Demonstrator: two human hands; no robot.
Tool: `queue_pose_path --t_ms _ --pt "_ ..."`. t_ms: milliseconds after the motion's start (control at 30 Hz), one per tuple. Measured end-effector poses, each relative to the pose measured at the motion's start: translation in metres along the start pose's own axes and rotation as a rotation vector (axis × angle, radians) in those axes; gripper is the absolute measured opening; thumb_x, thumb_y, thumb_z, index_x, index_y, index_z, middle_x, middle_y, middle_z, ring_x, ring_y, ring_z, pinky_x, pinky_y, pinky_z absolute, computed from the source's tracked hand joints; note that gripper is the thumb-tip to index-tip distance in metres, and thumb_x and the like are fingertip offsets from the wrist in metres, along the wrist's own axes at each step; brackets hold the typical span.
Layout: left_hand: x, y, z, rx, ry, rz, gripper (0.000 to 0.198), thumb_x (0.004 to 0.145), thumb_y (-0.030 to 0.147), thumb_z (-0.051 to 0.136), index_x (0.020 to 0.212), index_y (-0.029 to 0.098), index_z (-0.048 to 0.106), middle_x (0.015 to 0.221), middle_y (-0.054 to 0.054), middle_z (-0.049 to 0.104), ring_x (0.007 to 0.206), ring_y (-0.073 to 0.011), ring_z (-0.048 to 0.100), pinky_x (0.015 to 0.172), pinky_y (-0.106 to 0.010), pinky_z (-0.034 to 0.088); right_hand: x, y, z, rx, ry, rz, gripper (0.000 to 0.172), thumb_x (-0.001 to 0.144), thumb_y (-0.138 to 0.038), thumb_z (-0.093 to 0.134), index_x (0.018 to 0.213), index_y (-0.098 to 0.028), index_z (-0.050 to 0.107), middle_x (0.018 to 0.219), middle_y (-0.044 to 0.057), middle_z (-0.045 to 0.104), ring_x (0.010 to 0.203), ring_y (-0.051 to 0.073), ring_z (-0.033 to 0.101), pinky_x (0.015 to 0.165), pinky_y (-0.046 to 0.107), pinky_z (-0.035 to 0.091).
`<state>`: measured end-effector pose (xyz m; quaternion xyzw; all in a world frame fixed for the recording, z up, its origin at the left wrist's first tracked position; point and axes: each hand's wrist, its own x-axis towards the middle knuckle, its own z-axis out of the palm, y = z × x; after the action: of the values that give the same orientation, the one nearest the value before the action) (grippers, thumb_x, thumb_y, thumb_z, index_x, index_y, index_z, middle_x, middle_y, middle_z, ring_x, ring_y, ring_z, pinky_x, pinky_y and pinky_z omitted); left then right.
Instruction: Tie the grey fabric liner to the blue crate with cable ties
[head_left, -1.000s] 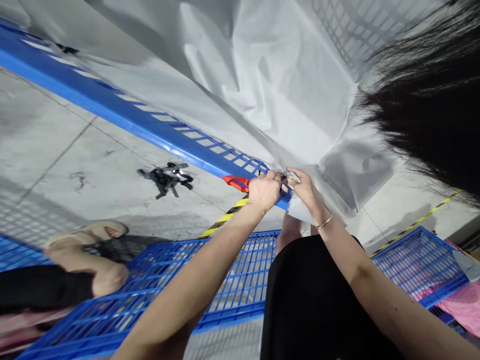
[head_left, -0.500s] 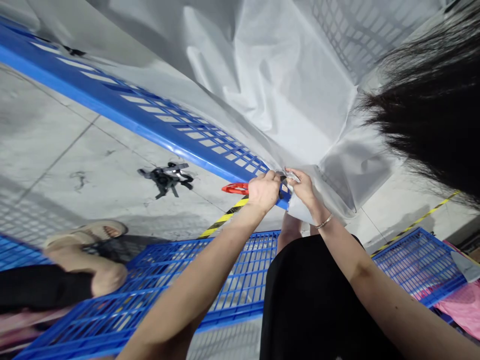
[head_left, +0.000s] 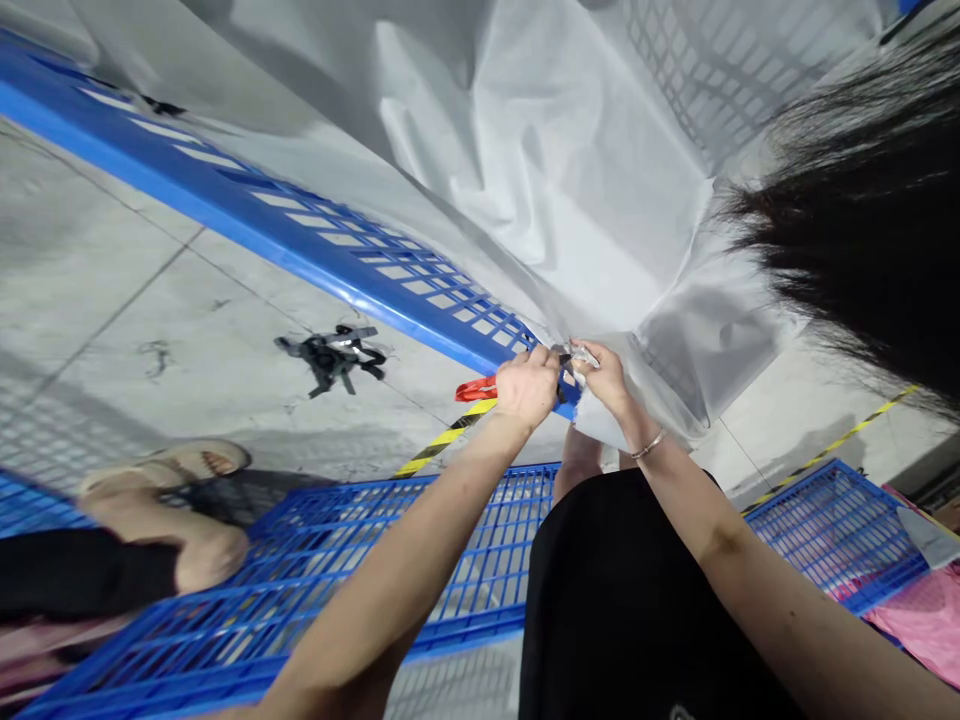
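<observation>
My left hand (head_left: pixel 529 385) is closed around red-handled scissors (head_left: pixel 475 388), with the red handle sticking out on its left. A dark tip shows past the fingers, close to my right hand; the rest of the tool is hidden. With fingers pinched, my right hand (head_left: pixel 604 375) holds a bunched edge of the white fabric liner (head_left: pixel 547 200). Both hands are almost touching at the corner of a large blue plastic crate (head_left: pixel 300 255), whose inside the liner covers. A flap of the liner hangs over the rim below my right hand.
A pile of black and grey straps (head_left: pixel 334 358) lies on the concrete floor. Blue mesh crates (head_left: pixel 480 550) stand near my legs. Another person's leg (head_left: pixel 172 520) is at left, and dark hair (head_left: pixel 877 200) fills the right. Pink cloth (head_left: pixel 922 620) lies at lower right.
The red handle has turned slightly and sticks out less beside my left hand. Both hands stay at the crate's corner, and the right keeps its pinch on the liner.
</observation>
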<state>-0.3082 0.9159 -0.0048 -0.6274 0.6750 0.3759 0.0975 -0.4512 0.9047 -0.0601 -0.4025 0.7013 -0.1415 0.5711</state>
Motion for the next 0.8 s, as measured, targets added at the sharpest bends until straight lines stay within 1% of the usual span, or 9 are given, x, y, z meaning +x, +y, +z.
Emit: queue_pose_path --t_ms 100,200,300,367,500,567,633,700,800 --pt "-0.002 0.001 0.003 -0.027 0.018 -0.021 0.038 0.095 0.021 0.033 0.120 0.011 0.060 0.108 -0.018 0.064 0.101 -0.0299 0.062 0.074 -0.037 0.045 0.000 -0.002 -0.001 -0.004 0.002 0.011 0.034 0.070 -0.010 0.060 0.102 -0.016 0.071 0.108 0.007 0.071 0.101 0.019 0.066 0.098 0.033 0.049" --pt "-0.002 0.000 0.003 -0.025 0.020 -0.027 0.038 0.096 0.020 0.033 0.123 0.011 0.058 0.110 -0.018 0.063 0.102 -0.0298 0.062 0.075 -0.037 0.045 0.000 -0.003 -0.002 -0.019 -0.027 0.016 0.035 0.070 -0.011 0.060 0.103 -0.016 0.071 0.110 0.007 0.071 0.102 0.020 0.066 0.098 0.034 0.048" --pt "0.000 -0.001 0.001 -0.019 0.006 0.003 0.036 0.096 0.020 0.033 0.117 0.012 0.061 0.108 -0.017 0.064 0.100 -0.0296 0.062 0.076 -0.038 0.045 0.000 -0.004 -0.004 -0.040 -0.061 0.032 0.035 0.069 -0.011 0.061 0.103 -0.016 0.071 0.109 0.006 0.071 0.102 0.020 0.065 0.100 0.034 0.047" --pt "0.001 0.000 0.000 -0.019 0.001 0.014 0.036 0.095 0.020 0.033 0.113 0.012 0.063 0.107 -0.017 0.064 0.100 -0.0300 0.062 0.076 -0.038 0.045 0.000 -0.005 -0.005 -0.046 -0.061 0.043 0.035 0.069 -0.011 0.061 0.102 -0.016 0.071 0.108 0.005 0.071 0.103 0.019 0.065 0.101 0.034 0.047" --pt "0.001 0.003 0.000 -0.035 0.005 -0.016 0.036 0.094 0.021 0.035 0.115 0.012 0.063 0.109 -0.017 0.065 0.100 -0.0296 0.062 0.075 -0.037 0.045 0.002 -0.006 -0.005 -0.025 -0.022 0.039 0.036 0.069 -0.012 0.061 0.104 -0.014 0.069 0.110 0.007 0.070 0.103 0.019 0.064 0.101 0.032 0.046" --pt "0.000 0.005 -0.001 -0.044 -0.016 -0.043 0.036 0.094 0.021 0.034 0.113 0.012 0.063 0.109 -0.017 0.064 0.097 -0.0288 0.063 0.073 -0.035 0.045 0.003 -0.007 -0.006 -0.005 -0.006 0.039 0.035 0.068 -0.012 0.062 0.103 -0.013 0.068 0.109 0.008 0.070 0.102 0.018 0.064 0.100 0.030 0.046" --pt "-0.001 0.006 -0.004 -0.055 -0.049 -0.064 0.036 0.095 0.021 0.033 0.110 0.012 0.064 0.108 -0.017 0.064 0.096 -0.0287 0.064 0.072 -0.035 0.046 0.003 -0.007 -0.006 0.010 0.000 0.053 0.032 0.066 -0.012 0.062 0.098 -0.013 0.066 0.105 0.007 0.070 0.098 0.018 0.064 0.096 0.028 0.047" --pt "-0.003 0.007 -0.008 -0.069 -0.073 -0.081 0.037 0.096 0.024 0.032 0.109 0.010 0.064 0.108 -0.018 0.063 0.098 -0.0296 0.064 0.073 -0.035 0.047 0.003 -0.007 -0.008 -0.010 0.004 0.069 0.024 0.066 -0.016 0.063 0.090 -0.014 0.064 0.096 0.005 0.069 0.093 0.017 0.063 0.090 0.027 0.048" --pt "-0.008 0.009 -0.015 -0.120 -0.057 -0.152 0.041 0.097 0.032 0.034 0.113 0.008 0.063 0.111 -0.020 0.062 0.101 -0.0311 0.063 0.078 -0.036 0.048 0.002 -0.005 -0.012 -0.053 -0.016 0.078 0.017 0.068 -0.026 0.064 0.082 -0.016 0.060 0.082 0.001 0.066 0.084 0.017 0.060 0.080 0.026 0.049"
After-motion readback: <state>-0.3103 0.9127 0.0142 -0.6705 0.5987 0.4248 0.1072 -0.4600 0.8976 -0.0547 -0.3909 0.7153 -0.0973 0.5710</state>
